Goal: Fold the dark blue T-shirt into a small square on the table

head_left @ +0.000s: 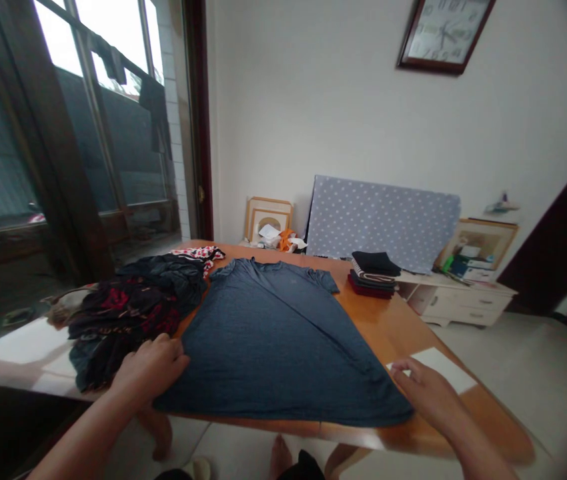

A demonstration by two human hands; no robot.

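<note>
Hands point(158, 365) flank blue shirt point(276, 333); clock numerals point(446, 33) blurred.

T-shirt point(273, 333): blue-grey heathered cloth, matt, lightly creased
Tabletop under T-shirt: point(413, 327) wood, smooth, glossy
Folded stack right of T-shirt: point(374, 273) cloth, matt
Sheet beyond T-shirt's lower right: point(443, 370) white, matt

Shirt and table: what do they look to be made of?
The shirt looks like thin, matt knit cloth: soft creases, faintly streaked surface; cotton or synthetic, I can't tell. The table seems to be wood with glossy varnish: orange-brown colour, bright reflections near its edge; laminate is possible.
</note>
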